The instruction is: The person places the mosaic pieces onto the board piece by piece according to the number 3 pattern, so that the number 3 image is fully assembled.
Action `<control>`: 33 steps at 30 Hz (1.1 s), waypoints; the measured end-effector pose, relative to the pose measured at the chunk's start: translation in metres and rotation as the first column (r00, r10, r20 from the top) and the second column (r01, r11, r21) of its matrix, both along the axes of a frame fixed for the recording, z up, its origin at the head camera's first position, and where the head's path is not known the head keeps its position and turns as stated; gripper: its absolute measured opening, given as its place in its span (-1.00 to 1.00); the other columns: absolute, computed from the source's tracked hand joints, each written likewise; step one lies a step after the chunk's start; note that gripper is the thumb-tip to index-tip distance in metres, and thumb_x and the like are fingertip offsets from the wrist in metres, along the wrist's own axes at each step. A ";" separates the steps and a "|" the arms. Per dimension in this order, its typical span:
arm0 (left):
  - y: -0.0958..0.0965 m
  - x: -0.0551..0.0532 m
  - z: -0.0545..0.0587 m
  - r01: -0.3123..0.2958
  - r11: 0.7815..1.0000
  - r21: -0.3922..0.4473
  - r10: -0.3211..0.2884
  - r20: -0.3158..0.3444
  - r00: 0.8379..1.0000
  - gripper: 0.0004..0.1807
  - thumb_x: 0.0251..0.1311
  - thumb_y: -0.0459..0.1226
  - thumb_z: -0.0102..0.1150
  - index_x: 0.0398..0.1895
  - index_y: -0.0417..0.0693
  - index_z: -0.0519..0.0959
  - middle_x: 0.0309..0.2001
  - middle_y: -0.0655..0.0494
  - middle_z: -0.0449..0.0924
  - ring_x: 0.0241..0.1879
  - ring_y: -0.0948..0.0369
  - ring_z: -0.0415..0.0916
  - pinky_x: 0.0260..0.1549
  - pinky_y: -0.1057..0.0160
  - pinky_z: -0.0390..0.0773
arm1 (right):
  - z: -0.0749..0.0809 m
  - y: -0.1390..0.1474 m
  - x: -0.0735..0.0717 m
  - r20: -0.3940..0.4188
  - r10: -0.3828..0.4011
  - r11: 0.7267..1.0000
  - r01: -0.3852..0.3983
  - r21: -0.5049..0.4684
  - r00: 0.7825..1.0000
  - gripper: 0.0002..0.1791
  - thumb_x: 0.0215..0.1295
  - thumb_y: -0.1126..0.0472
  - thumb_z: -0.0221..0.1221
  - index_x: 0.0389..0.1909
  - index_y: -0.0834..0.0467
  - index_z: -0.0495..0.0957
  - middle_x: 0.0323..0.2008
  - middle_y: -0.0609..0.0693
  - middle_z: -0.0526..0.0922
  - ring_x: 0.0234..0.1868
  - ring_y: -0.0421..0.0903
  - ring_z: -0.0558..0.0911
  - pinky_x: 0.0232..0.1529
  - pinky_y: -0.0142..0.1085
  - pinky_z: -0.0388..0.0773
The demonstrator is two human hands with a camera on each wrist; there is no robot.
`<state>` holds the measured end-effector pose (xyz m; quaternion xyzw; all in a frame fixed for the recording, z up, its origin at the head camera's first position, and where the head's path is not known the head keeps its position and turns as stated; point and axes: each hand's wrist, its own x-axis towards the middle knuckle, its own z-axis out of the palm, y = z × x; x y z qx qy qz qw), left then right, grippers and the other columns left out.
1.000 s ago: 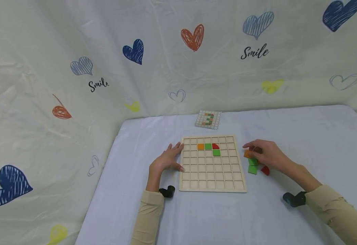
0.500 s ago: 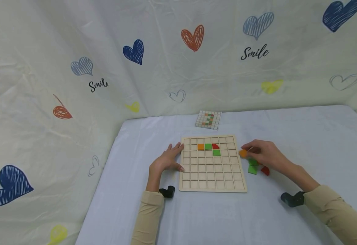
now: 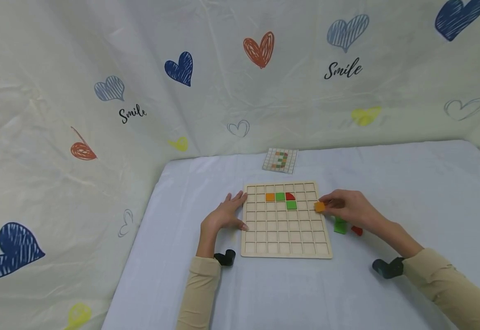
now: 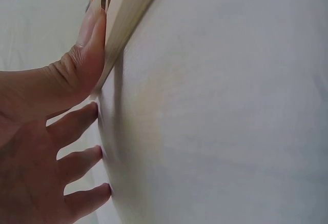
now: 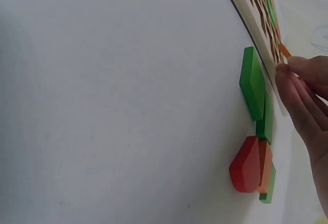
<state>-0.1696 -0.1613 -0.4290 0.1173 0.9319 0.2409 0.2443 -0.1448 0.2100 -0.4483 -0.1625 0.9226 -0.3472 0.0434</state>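
Note:
My right hand (image 3: 353, 208) pinches an orange square tile (image 3: 319, 207) between thumb and fingers, over the right edge of the wooden grid board (image 3: 260, 236). At the board's left edge my left hand (image 3: 223, 215) rests with fingers spread; its thumb (image 4: 89, 44) touches the rim. Set in the grid's upper rows are an orange tile (image 3: 270, 197), a green tile (image 3: 280, 196), a red quarter-round tile (image 3: 290, 196) and another green tile (image 3: 291, 205) under the red one.
Right of the board lie loose green tiles (image 5: 252, 83), a red rounded tile (image 5: 246, 167) and an orange tile (image 5: 265, 165), partly hidden in the head view. A pattern card (image 3: 280, 160) lies behind the board on the white cloth (image 3: 281, 293). A printed curtain (image 3: 207, 110) hangs behind.
My right hand has picked the orange tile from the loose pile and carried it left to the board's right edge. The left hand and the board have stayed in place.

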 end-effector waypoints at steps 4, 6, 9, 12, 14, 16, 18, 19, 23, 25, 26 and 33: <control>0.000 0.000 0.000 0.000 1.000 0.002 0.000 0.001 1.000 0.19 -0.02 -0.22 0.61 0.66 0.03 0.08 0.68 0.11 -0.11 0.67 -0.07 -0.33 0.56 -0.27 -0.08 | 0.000 -0.005 -0.002 0.012 0.008 1.000 -0.007 -0.005 1.000 -0.66 0.19 0.29 0.43 0.00 0.26 0.73 -0.14 0.07 0.78 -0.21 -0.08 0.73 -0.18 -0.46 0.64; 0.000 0.000 0.000 -0.001 1.000 0.000 0.001 0.002 1.000 0.19 -0.01 -0.22 0.61 0.66 0.03 0.08 0.68 0.12 -0.11 0.67 -0.06 -0.33 0.56 -0.27 -0.08 | 0.000 -0.007 -0.003 0.018 0.008 1.000 -0.008 -0.007 1.000 -0.67 0.20 0.29 0.43 0.00 0.25 0.74 -0.14 0.06 0.78 -0.20 -0.09 0.71 -0.18 -0.45 0.64; 0.000 0.000 0.000 -0.001 1.000 -0.003 0.001 0.000 1.000 0.18 0.00 -0.21 0.61 0.66 0.03 0.07 0.68 0.12 -0.11 0.67 -0.06 -0.33 0.57 -0.27 -0.07 | 0.000 -0.012 -0.004 0.020 0.019 1.000 -0.018 -0.020 1.000 -0.68 0.21 0.28 0.42 0.00 0.24 0.74 -0.13 0.07 0.78 -0.20 -0.09 0.70 -0.16 -0.44 0.64; -0.001 -0.001 -0.001 0.005 1.000 -0.003 -0.005 -0.003 1.000 0.18 0.00 -0.21 0.60 0.66 0.02 0.07 0.68 0.10 -0.11 0.67 -0.07 -0.33 0.58 -0.25 -0.09 | 0.000 -0.016 -0.004 0.025 0.031 0.999 -0.030 -0.041 0.999 -0.68 0.20 0.27 0.44 -0.01 0.22 0.74 -0.13 0.05 0.78 -0.20 -0.10 0.68 -0.16 -0.44 0.63; -0.001 -0.001 -0.001 0.009 1.000 0.000 -0.009 -0.004 1.000 0.18 0.00 -0.21 0.60 0.66 0.01 0.08 0.68 0.09 -0.11 0.67 -0.08 -0.33 0.58 -0.23 -0.10 | 0.000 -0.018 -0.004 0.017 0.048 0.998 -0.047 -0.049 0.999 -0.67 0.19 0.27 0.46 -0.02 0.22 0.74 -0.15 0.03 0.77 -0.21 -0.11 0.67 -0.17 -0.43 0.62; -0.001 -0.001 -0.001 0.012 1.000 0.000 -0.012 -0.005 1.000 0.18 0.00 -0.21 0.60 0.66 0.01 0.07 0.68 0.08 -0.11 0.67 -0.08 -0.33 0.59 -0.22 -0.12 | 0.000 -0.021 -0.004 0.012 0.059 0.997 -0.059 -0.052 0.998 -0.67 0.17 0.26 0.47 -0.03 0.22 0.74 -0.17 0.00 0.77 -0.22 -0.13 0.65 -0.18 -0.42 0.61; -0.001 0.000 0.000 0.012 1.000 0.003 -0.012 -0.005 1.000 0.18 0.00 -0.21 0.60 0.66 0.01 0.07 0.68 0.08 -0.11 0.67 -0.07 -0.33 0.59 -0.21 -0.13 | 0.000 -0.023 -0.004 0.001 0.073 0.996 -0.073 -0.049 0.997 -0.66 0.16 0.25 0.48 -0.03 0.21 0.74 -0.19 -0.01 0.76 -0.23 -0.14 0.64 -0.17 -0.39 0.62; -0.001 0.000 0.000 0.011 1.000 0.004 -0.011 -0.005 1.000 0.18 0.00 -0.21 0.60 0.66 0.01 0.07 0.68 0.09 -0.11 0.67 -0.07 -0.33 0.59 -0.20 -0.13 | -0.001 -0.025 -0.005 0.000 0.077 0.996 -0.077 -0.048 0.997 -0.66 0.16 0.25 0.48 -0.04 0.21 0.74 -0.19 -0.02 0.76 -0.23 -0.14 0.64 -0.17 -0.37 0.63; -0.001 0.000 0.001 0.005 1.000 0.006 -0.005 -0.004 1.000 0.19 -0.02 -0.22 0.61 0.66 0.01 0.08 0.68 0.08 -0.10 0.67 -0.07 -0.33 0.59 -0.21 -0.12 | -0.003 -0.032 -0.006 -0.002 0.087 0.995 -0.087 -0.045 0.996 -0.66 0.15 0.21 0.50 -0.05 0.18 0.76 -0.19 -0.06 0.77 -0.22 -0.16 0.64 -0.13 -0.28 0.65; -0.001 -0.001 0.000 0.001 1.000 0.004 -0.001 -0.005 1.000 0.19 -0.03 -0.22 0.62 0.66 0.01 0.08 0.68 0.08 -0.10 0.67 -0.07 -0.32 0.59 -0.22 -0.11 | -0.004 -0.036 -0.007 -0.001 0.099 0.994 -0.099 -0.052 0.995 -0.66 0.15 0.20 0.50 -0.05 0.19 0.76 -0.20 -0.06 0.78 -0.23 -0.16 0.63 -0.15 -0.28 0.64; -0.001 -0.001 -0.001 0.001 1.000 0.002 -0.001 -0.005 1.000 0.19 -0.03 -0.22 0.62 0.66 0.01 0.08 0.68 0.08 -0.10 0.67 -0.07 -0.32 0.59 -0.22 -0.11 | -0.004 -0.038 -0.008 0.001 0.104 0.993 -0.104 -0.053 0.995 -0.67 0.15 0.20 0.50 -0.05 0.19 0.76 -0.20 -0.06 0.78 -0.23 -0.16 0.62 -0.16 -0.29 0.63; -0.001 -0.003 -0.004 0.008 1.000 -0.014 -0.008 -0.005 1.000 0.18 0.01 -0.23 0.59 0.67 0.02 0.07 0.68 0.09 -0.12 0.67 -0.07 -0.33 0.59 -0.19 -0.13 | -0.009 -0.050 -0.013 0.013 0.138 0.990 -0.137 -0.031 0.990 -0.71 0.19 0.21 0.47 -0.07 0.18 0.76 -0.22 -0.10 0.75 -0.22 -0.16 0.59 -0.19 -0.35 0.59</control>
